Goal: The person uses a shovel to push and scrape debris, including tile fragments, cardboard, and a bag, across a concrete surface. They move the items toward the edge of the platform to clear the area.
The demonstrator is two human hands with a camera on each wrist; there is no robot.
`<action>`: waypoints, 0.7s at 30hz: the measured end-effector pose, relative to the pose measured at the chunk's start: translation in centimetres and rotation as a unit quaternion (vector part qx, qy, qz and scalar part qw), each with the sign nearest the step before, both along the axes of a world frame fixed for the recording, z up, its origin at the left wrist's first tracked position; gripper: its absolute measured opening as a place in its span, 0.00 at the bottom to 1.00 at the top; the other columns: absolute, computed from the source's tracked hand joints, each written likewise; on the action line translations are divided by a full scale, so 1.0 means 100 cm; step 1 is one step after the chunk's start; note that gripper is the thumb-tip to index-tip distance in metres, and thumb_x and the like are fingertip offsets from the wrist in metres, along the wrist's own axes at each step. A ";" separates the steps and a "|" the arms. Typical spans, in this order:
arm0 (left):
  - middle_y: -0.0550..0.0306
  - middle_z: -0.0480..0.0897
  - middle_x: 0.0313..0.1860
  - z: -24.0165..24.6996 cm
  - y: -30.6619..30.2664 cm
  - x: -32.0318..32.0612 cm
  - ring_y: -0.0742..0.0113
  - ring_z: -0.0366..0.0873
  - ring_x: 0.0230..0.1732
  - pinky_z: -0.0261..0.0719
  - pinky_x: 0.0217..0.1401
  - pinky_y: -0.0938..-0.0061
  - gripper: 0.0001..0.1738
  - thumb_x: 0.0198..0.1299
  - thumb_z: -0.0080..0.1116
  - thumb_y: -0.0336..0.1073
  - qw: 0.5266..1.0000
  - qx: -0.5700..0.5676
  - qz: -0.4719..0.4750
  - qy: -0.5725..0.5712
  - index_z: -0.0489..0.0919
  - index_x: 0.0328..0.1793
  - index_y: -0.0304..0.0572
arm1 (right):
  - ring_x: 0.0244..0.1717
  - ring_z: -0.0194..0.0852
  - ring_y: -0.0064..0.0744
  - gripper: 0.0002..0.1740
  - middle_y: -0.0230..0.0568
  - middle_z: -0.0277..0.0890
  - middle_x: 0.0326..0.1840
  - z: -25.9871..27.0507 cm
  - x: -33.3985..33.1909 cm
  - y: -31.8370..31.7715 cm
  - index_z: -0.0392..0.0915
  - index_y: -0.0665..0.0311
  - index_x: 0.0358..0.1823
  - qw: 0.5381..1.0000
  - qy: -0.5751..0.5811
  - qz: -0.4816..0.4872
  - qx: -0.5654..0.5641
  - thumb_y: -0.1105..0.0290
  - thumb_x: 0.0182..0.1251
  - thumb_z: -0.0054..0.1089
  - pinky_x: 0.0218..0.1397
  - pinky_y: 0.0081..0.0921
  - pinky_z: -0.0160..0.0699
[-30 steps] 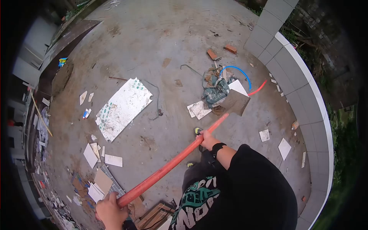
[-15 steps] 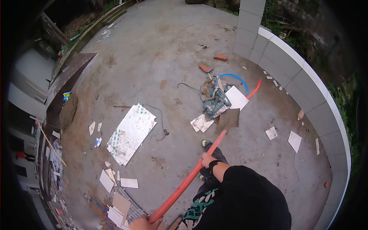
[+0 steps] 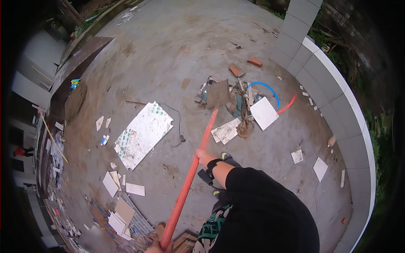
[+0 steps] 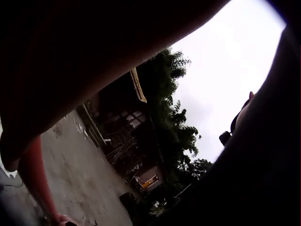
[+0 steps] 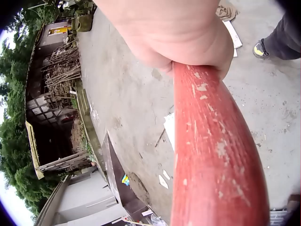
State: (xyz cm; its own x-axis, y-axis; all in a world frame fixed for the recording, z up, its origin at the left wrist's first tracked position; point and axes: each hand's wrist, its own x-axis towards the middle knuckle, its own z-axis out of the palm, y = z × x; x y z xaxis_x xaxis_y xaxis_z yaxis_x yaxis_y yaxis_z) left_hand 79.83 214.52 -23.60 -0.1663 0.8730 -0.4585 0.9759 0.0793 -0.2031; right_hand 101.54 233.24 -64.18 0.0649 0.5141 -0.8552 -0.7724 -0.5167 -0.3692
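A shovel (image 3: 182, 192) with a worn red handle runs up from the bottom edge of the head view. My right hand (image 3: 204, 157) grips its handle midway, a black band on that wrist; the right wrist view shows this hand (image 5: 188, 35) wrapped round the scuffed red shaft. At the bottom edge my left hand (image 3: 157, 248) holds the handle's near end, mostly cut off. The flat, square-edged blade (image 3: 218, 93) overlaps crumpled debris at the left of a rubbish pile. Within the pile are dark green bag material (image 3: 238, 103) and a brown rag (image 3: 244, 126).
White tile pieces (image 3: 264, 113) and a blue hose (image 3: 265, 86) lie by the pile, with bricks (image 3: 255, 62) behind. A large white board (image 3: 145, 135) lies to the left. Broken tiles (image 3: 124, 211) are scattered at lower left. A low tiled wall (image 3: 337, 114) curves along the right.
The shovel blade has swung from the pile's right front to its left side, and some of the crumpled bag material has shifted left. Both hands still hold the handle.
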 end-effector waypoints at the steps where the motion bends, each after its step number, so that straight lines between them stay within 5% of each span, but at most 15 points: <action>1: 0.44 0.75 0.16 0.002 0.000 -0.006 0.46 0.74 0.21 0.70 0.24 0.57 0.25 0.40 0.58 0.59 1.000 0.012 0.005 -0.004 0.78 0.25 0.41 | 0.28 0.65 0.37 0.09 0.44 0.63 0.28 -0.019 -0.009 0.004 0.64 0.68 0.34 1.000 0.023 0.009 -0.006 0.74 0.51 0.47 0.29 0.34 0.68; 4: 0.44 0.76 0.18 0.006 0.005 -0.023 0.46 0.75 0.22 0.71 0.25 0.58 0.24 0.38 0.60 0.57 0.998 -0.015 0.049 -0.027 0.79 0.27 0.41 | 0.28 0.65 0.35 0.10 0.43 0.63 0.28 -0.039 -0.021 0.000 0.63 0.67 0.34 0.997 0.067 0.029 -0.015 0.74 0.50 0.50 0.29 0.32 0.67; 9: 0.42 0.76 0.20 -0.030 -0.003 -0.059 0.46 0.75 0.25 0.72 0.29 0.60 0.22 0.38 0.60 0.52 0.994 -0.055 0.034 -0.092 0.79 0.29 0.40 | 0.27 0.63 0.36 0.09 0.40 0.60 0.25 -0.009 -0.011 -0.042 0.61 0.66 0.32 0.983 0.106 -0.082 -0.125 0.73 0.49 0.49 0.31 0.34 0.67; 13: 0.41 0.76 0.20 -0.060 0.007 -0.051 0.47 0.76 0.27 0.72 0.30 0.62 0.22 0.39 0.59 0.52 0.972 -0.139 0.099 -0.164 0.79 0.32 0.41 | 0.23 0.65 0.35 0.09 0.42 0.61 0.21 -0.010 0.021 -0.069 0.63 0.67 0.31 0.974 0.004 -0.067 -0.215 0.72 0.48 0.48 0.28 0.32 0.67; 18: 0.43 0.77 0.21 -0.123 0.019 -0.038 0.50 0.78 0.28 0.72 0.30 0.64 0.23 0.42 0.58 0.52 0.942 -0.231 0.126 -0.206 0.79 0.38 0.44 | 0.23 0.69 0.35 0.10 0.43 0.69 0.24 -0.042 0.079 -0.088 0.70 0.71 0.30 0.963 -0.099 0.019 -0.248 0.71 0.49 0.50 0.28 0.32 0.69; 20: 0.44 0.77 0.22 -0.147 0.021 -0.034 0.49 0.77 0.27 0.73 0.29 0.63 0.23 0.42 0.58 0.53 0.937 -0.228 0.096 -0.248 0.79 0.39 0.45 | 0.22 0.70 0.36 0.11 0.43 0.70 0.24 -0.058 0.099 -0.092 0.71 0.72 0.30 0.949 -0.236 0.180 -0.103 0.69 0.50 0.51 0.27 0.31 0.69; 21: 0.44 0.77 0.22 -0.154 0.022 -0.031 0.49 0.77 0.27 0.73 0.29 0.63 0.23 0.42 0.58 0.53 0.935 -0.232 0.099 -0.251 0.79 0.39 0.45 | 0.22 0.70 0.36 0.11 0.43 0.70 0.24 -0.065 0.108 -0.092 0.71 0.72 0.30 0.948 -0.238 0.184 -0.108 0.69 0.50 0.51 0.27 0.31 0.69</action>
